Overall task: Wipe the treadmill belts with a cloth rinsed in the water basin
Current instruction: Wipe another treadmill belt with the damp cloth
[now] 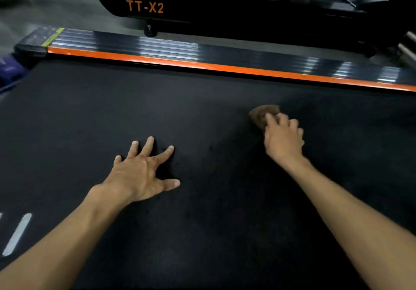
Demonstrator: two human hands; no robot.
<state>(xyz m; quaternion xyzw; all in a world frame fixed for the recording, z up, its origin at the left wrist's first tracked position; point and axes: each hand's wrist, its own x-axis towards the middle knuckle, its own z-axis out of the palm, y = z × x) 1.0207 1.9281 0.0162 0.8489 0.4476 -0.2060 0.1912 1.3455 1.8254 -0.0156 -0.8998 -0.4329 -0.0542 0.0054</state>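
A wide black treadmill belt fills most of the view. My right hand grips a small brown cloth and holds it against the belt at the right of centre; the fingers cover the cloth's near part. My left hand lies flat on the belt at the middle, fingers spread, holding nothing. The water basin is not in view.
An orange and grey side rail borders the belt's far edge. Beyond a strip of grey floor stands a second black treadmill marked TT-X2. A blurred blue thing sits at the left edge. White stripe markings show on the belt at the lower left.
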